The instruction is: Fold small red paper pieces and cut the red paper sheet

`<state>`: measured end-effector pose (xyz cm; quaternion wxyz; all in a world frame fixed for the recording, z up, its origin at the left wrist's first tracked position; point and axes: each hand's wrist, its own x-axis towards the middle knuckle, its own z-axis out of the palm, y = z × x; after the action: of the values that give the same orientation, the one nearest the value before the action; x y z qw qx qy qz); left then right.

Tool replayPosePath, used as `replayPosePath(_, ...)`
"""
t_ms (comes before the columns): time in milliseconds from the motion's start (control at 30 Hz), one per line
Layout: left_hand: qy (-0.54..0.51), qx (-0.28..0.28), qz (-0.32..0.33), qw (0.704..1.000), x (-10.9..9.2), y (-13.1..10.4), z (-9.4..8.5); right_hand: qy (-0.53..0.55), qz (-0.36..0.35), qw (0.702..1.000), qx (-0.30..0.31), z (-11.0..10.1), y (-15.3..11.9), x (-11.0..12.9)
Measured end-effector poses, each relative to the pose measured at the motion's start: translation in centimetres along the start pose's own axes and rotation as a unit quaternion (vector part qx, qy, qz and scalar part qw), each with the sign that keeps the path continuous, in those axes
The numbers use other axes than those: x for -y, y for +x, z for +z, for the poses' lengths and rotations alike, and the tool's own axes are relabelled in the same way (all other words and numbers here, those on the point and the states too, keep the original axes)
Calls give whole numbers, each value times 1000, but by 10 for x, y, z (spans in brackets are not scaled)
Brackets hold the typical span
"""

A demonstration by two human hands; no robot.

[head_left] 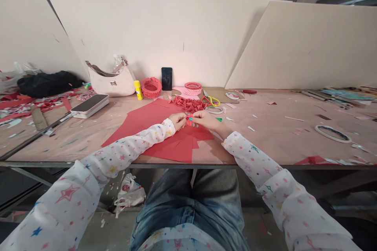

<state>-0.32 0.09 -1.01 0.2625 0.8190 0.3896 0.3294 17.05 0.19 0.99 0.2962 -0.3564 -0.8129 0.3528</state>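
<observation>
Both my hands meet over the red paper sheets (167, 147) at the middle of the table. Between their fingertips is a small piece of red paper (189, 122), partly covered by the fingers. My left hand (178, 120) pinches it from the left. My right hand (206, 120), with painted nails, closes on it from the right. Just beyond the hands lies a heap of folded red paper pieces (190, 104). Yellow-handled scissors (213, 100) and a roll of tape (214, 110) rest right of the heap.
Behind stand red paper rings (151, 87), a yellow glue stick (138, 90), an upright phone (166, 79) and a white handbag (111, 80). A white box-shaped device (90, 106) lies left. Another tape roll (332, 134) and paper scraps lie right. White boards (165, 31) wall the table's back.
</observation>
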Motion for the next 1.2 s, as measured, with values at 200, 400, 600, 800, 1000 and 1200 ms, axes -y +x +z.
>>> replayPosePath(200,1,3,6,1000,3,0,0,-10,-17,1000,3,5,0,3)
replayPosePath(400,-4,25,7,1000,1,0,2,-28,-33,999,-23,7,2,1)
replayPosePath(600,-8,20,-17,1000,-3,-1,1,-38,-32,998,-42,6,5,-2)
replayPosePath(800,-31,12,-36,999,-1,0,2,-7,-22,998,-63,2,3,-3)
replayPosePath(1000,-78,27,-38,996,1,3,1,52,-13,998,-42,-1,-1,3)
replayPosePath(1200,-104,49,-19,993,0,1,1,87,-4,996,-17,-1,-3,6)
